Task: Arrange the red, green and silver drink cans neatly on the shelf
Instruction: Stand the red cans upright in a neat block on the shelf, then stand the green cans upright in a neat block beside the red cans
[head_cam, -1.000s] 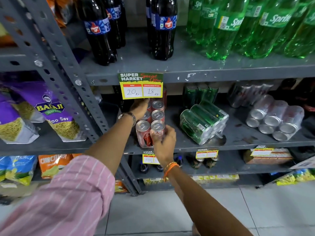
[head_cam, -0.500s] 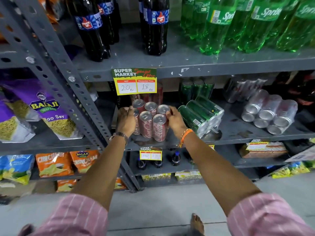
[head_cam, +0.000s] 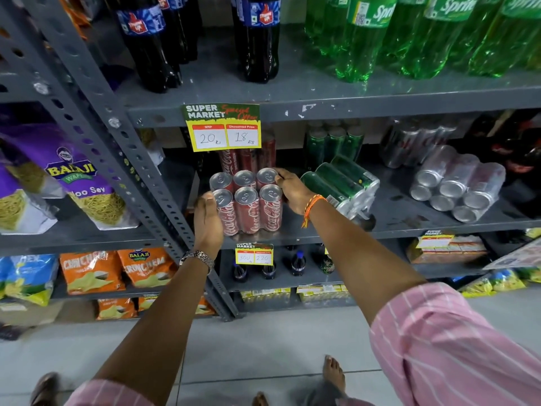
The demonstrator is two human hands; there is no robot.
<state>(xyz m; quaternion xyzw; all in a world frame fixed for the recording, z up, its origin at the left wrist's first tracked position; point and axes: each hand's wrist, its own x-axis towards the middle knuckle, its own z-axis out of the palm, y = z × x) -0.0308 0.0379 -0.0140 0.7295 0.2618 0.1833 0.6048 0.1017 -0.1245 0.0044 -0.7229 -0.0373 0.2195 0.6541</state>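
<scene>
A wrapped pack of red cola cans (head_cam: 248, 209) stands upright at the front of the middle shelf (head_cam: 409, 227). My left hand (head_cam: 207, 224) presses its left side and my right hand (head_cam: 291, 190) grips its right side. More red cans (head_cam: 248, 156) stand behind it. To the right a wrapped pack of green cans (head_cam: 342, 183) lies on its side, with upright green cans (head_cam: 333, 142) behind. Further right a pack of silver cans (head_cam: 456, 183) lies on its side, in front of upright silver cans (head_cam: 409, 142).
A price tag (head_cam: 222, 127) hangs from the upper shelf edge, just above the red cans. Dark cola bottles (head_cam: 254, 39) and green Sprite bottles (head_cam: 409, 33) stand on the shelf above. A slanted steel upright (head_cam: 117, 133) borders the bay on the left, with snack bags (head_cam: 70, 183) beyond.
The red pack has been turned and set square at the shelf front. My hands moved from its back and front to its left and right sides.
</scene>
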